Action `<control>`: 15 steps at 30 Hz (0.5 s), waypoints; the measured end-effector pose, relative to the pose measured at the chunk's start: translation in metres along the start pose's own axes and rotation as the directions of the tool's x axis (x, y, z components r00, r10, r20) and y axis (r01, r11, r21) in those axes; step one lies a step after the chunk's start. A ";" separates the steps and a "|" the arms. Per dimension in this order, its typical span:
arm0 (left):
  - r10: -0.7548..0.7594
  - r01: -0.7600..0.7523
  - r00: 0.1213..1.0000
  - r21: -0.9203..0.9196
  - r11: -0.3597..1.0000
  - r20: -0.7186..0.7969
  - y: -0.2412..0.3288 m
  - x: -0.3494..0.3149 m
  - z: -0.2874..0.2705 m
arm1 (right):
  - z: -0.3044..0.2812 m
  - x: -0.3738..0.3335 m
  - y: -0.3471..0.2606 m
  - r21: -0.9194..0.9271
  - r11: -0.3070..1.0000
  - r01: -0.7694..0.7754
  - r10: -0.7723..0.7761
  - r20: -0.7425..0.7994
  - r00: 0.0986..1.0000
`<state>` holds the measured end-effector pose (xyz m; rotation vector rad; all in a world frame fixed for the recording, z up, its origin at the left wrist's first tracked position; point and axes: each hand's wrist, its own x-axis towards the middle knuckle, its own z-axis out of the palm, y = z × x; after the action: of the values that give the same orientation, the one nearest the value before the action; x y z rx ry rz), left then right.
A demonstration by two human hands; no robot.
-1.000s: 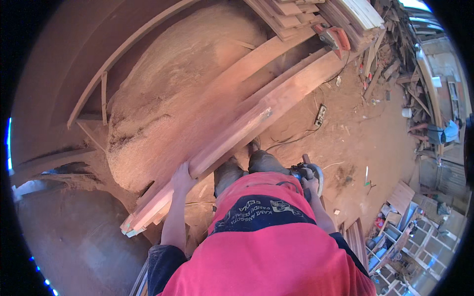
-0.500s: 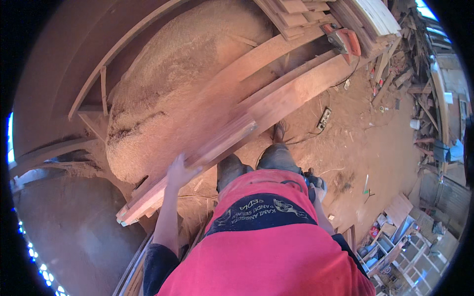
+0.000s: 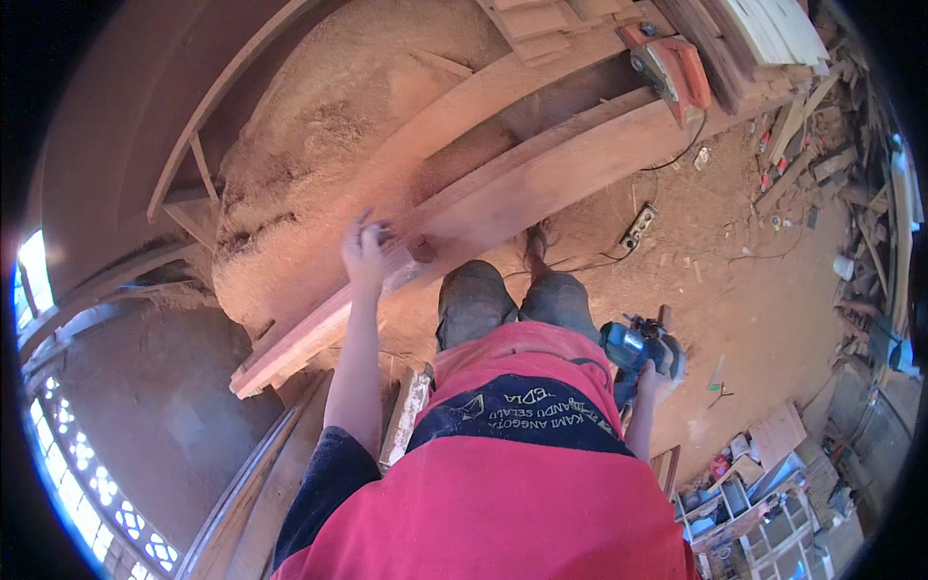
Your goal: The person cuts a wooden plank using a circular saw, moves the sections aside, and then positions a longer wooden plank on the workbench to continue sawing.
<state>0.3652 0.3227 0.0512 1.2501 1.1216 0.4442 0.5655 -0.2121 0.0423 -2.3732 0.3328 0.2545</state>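
Note:
My left hand (image 3: 364,253) is raised over the near side of a long reddish wooden beam (image 3: 541,198). Its fingers look partly bent and are smeared by motion, so I cannot tell whether they hold anything. Just right of it, the blunt end of a shorter wood piece (image 3: 420,249) shows on the beam. At my right side, beside my thigh, my right hand (image 3: 657,375) is closed around the handle of a teal and black handheld power tool (image 3: 628,346). Its working part is hard to make out.
An orange power tool (image 3: 677,72) with a cord rests on the beam's far right end. Stacked boards (image 3: 754,43) stand behind it. A power strip (image 3: 638,227) lies on the dusty floor. Sawdust (image 3: 319,164) is heaped beyond the beam; scrap wood (image 3: 822,164) lines the right side.
My left hand has moved up and away over the beam. The shorter wood piece now shows less of its length. The power tool in my right hand has come out farther to the right.

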 end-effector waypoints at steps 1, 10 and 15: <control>0.092 -0.061 0.985 0.201 0.978 -0.145 0.001 -0.001 -0.013 | -0.005 0.008 -0.015 -0.031 0.999 0.018 -0.019 -0.019 1.000; 0.085 -0.082 0.984 0.028 0.996 -0.158 -0.010 -0.008 -0.003 | -0.065 -0.008 -0.167 0.217 0.972 0.093 -0.120 0.113 0.986; 0.016 -0.159 0.821 -0.202 0.966 -0.571 -0.002 -0.048 -0.006 | -0.051 -0.018 -0.222 0.171 0.951 0.256 -0.294 0.253 0.922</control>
<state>0.3379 0.2870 0.0701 0.9737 1.4571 1.0462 0.6215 -0.0866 0.2242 -2.1813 -0.1144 0.4096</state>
